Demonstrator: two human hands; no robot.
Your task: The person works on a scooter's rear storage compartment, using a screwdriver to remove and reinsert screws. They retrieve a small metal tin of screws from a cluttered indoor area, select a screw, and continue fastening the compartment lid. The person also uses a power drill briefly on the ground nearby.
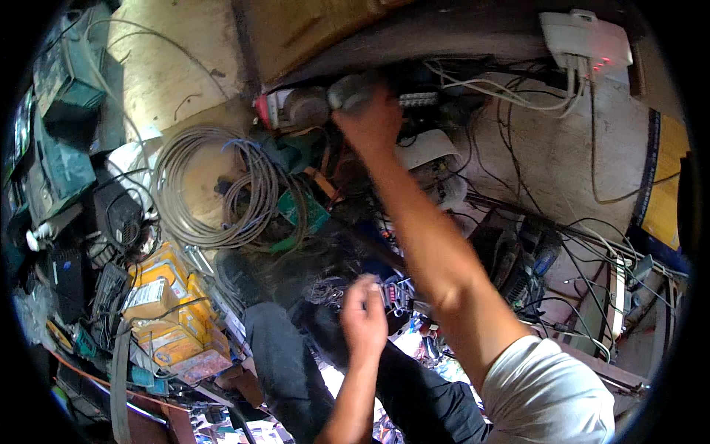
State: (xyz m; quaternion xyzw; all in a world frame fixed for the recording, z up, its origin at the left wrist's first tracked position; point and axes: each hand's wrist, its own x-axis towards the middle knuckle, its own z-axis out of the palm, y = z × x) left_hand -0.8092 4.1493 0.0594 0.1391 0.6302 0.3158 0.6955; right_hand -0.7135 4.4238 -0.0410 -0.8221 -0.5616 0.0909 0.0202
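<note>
Nearest, at the lower right, a pale grey sleeve [551, 388] covers the upper part of the right arm, and two dark-trousered legs [285, 348] fill the lower middle. Between them the left forearm rises from the lower edge to the left hand [364, 318]. Its grip is curled, with the fingertips gathered toward the top; I cannot tell whether anything is pinched there. Just beside those fingertips, to the right, lies a cluster of shiny metal pieces [398, 294], too small to name surely.

Left of the legs, yellow cardboard boxes [181, 325] are stacked at a tilt, a smaller brown carton [150, 298] on their near face. Beyond them a large coil of grey cable [168, 196] lies in loops, with a green circuit board [305, 212] near its right side.

Farther off, the right arm reaches across to the right hand [372, 122], which is blurred. It touches a dark grey rounded object [347, 94] near the back edge; blur and shadow hide whether the grip is clasped around it or only resting. Just left of that object sits a round greyish piece [305, 108] beside a red-and-white one [271, 109]. At the far right, a white cable-fed box [584, 41] shows small red lights, with pale cables [510, 96] trailing left from it.
</note>
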